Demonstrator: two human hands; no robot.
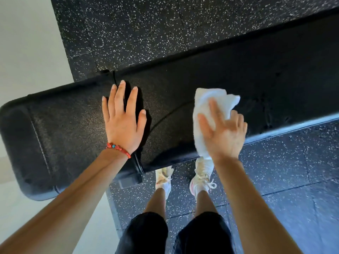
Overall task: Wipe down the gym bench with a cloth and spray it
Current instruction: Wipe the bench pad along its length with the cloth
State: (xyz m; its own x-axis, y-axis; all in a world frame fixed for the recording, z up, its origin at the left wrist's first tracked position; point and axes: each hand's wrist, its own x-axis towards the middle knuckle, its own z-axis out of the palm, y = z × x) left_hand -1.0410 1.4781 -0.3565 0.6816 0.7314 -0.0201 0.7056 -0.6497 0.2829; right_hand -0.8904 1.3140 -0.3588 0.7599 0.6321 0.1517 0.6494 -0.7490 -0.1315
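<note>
Lying flat on the black grainy bench (183,92), left hand (122,123), fingers straight; right hand (223,136) curled round crumpled white cloth (207,99).

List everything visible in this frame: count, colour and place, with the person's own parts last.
black padded gym bench: one, black, running across the middle of the frame from lower left to upper right.
white cloth: one, white, bunched on the bench's near side under the right hand, its lower end hanging past the edge.
black rubber floor with white speckles: beyond the bench and under the feet.
pale surface: off-white, along the left side.
red beaded bracelet: one, on the left wrist.
white trainers: two, on the floor below the bench edge.
black shorts: one pair, at the bottom centre.
left hand: flat on the bench, fingers spread.
right hand: on the cloth, motion-blurred, grip unclear.
</note>
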